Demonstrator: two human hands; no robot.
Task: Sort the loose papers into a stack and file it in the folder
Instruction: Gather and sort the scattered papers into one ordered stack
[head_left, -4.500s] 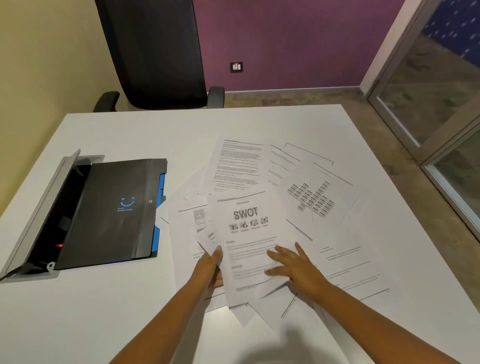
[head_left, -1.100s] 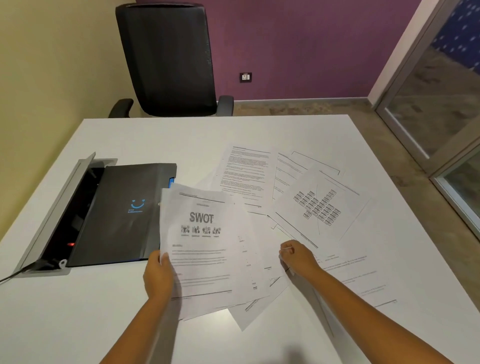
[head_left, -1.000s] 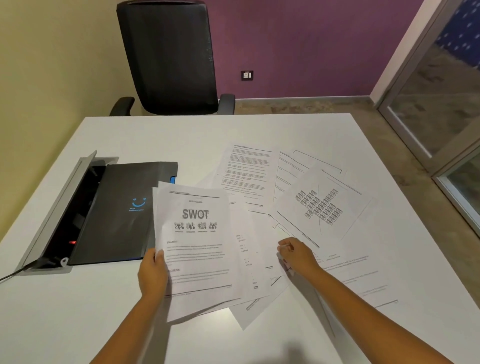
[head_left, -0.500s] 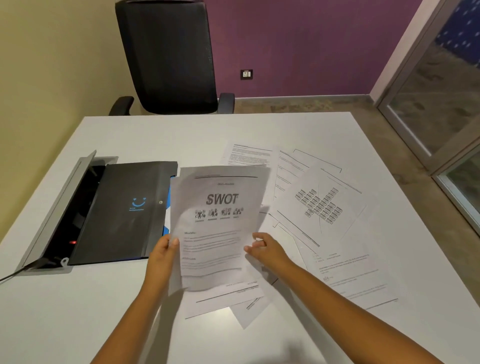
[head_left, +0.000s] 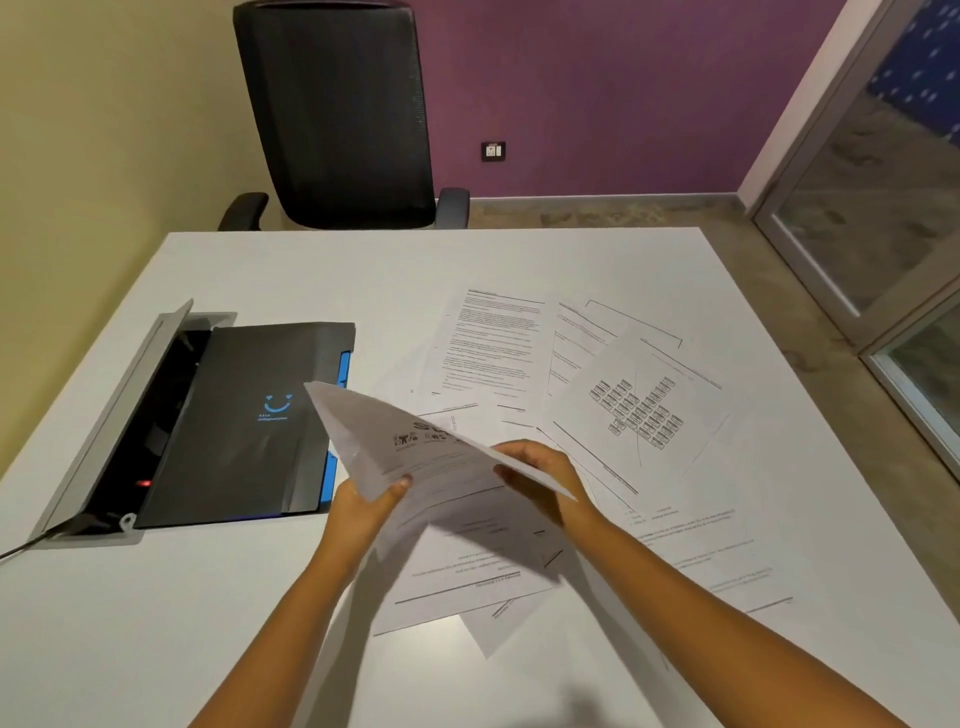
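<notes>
Gathering is the step I judge in hand: both hands, left hand (head_left: 363, 506) and right hand (head_left: 540, 473), pinch the lifted sheets (head_left: 415, 447) at mid-frame, so next I collect the loose papers (head_left: 613, 405) at right, folder (head_left: 249, 421) closed at left.

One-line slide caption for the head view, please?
Both hands, left and right, lift the SWOT sheet above scattered papers; folder closed.

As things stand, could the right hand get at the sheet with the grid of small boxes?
Probably not right away. The right hand is pinching the lifted SWOT sheets together with the left hand. The grid sheet lies uncovered just beyond it, so once it lets go the way looks free.
</notes>
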